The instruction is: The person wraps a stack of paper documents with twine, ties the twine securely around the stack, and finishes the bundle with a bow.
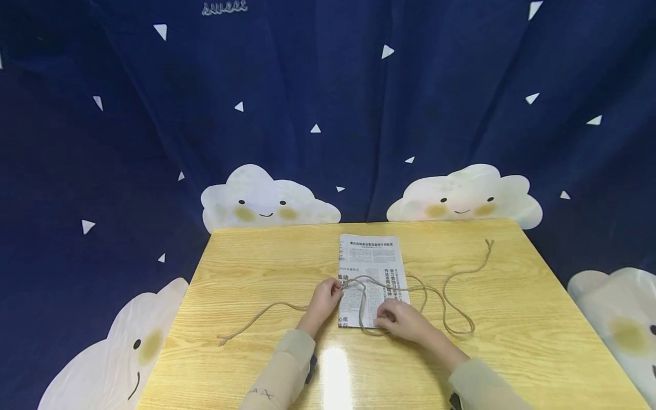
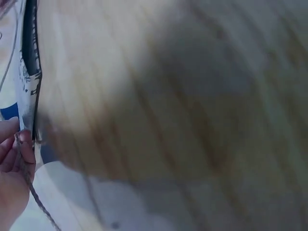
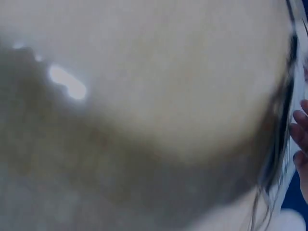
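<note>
A folded newspaper bundle [image 1: 376,257] lies on the table, with a thin brown rope [image 1: 456,274] looped loosely over it. At the bundle's left edge my left hand [image 1: 323,300] pinches the rope, and a loose end trails off to the left. The left wrist view shows the rope [image 2: 34,195] running across the fingers beside the bundle's side [image 2: 30,91]. Over the lower right corner of the paper is my right hand [image 1: 402,320], its fingers loosely bent near a rope loop. In the right wrist view, its fingers [image 3: 299,130] and thumb stand apart.
The wooden table [image 1: 246,256] reaches back to a dark blue curtain [image 1: 307,74] with white cloud shapes. More rope curves across the table right of the bundle, its frayed end towards the back right.
</note>
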`<state>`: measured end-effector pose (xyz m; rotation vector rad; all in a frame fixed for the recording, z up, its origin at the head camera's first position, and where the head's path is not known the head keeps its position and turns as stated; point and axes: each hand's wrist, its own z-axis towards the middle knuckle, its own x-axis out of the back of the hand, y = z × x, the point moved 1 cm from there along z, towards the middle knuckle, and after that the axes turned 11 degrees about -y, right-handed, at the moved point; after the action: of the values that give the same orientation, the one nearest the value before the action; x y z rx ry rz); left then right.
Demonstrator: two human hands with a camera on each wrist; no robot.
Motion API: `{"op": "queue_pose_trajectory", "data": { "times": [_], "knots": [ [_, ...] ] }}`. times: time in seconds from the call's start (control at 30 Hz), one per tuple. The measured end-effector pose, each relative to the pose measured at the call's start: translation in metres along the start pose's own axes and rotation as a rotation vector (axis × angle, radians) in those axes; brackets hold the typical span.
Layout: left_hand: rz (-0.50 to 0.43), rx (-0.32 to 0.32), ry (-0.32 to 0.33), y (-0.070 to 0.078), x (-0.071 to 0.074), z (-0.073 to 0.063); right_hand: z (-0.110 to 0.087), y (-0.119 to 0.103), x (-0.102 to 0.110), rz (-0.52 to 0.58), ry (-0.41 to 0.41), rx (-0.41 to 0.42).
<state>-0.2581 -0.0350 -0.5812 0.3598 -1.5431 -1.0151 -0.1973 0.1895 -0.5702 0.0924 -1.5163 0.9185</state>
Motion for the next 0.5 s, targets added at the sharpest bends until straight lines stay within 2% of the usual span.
{"op": "queue_pose_trajectory", "data": {
  "times": [0.07, 0.13, 0.3, 0.5],
  "knots": [
    [-0.01, -0.001, 0.008, 0.0, -0.001, 0.0, -0.003, -0.01, -0.01, -0.021, -0.062, 0.047],
    [-0.007, 0.003, 0.011, -0.001, -0.002, 0.0, -0.005, -0.018, -0.018, -0.072, -0.088, 0.054],
    [0.002, 0.008, 0.017, -0.002, -0.003, 0.001, -0.006, -0.028, -0.03, -0.153, -0.059, 0.024],
    [-0.004, 0.011, 0.013, -0.002, -0.003, 0.0, -0.008, -0.025, -0.031, -0.148, -0.043, -0.002]
  ]
}}
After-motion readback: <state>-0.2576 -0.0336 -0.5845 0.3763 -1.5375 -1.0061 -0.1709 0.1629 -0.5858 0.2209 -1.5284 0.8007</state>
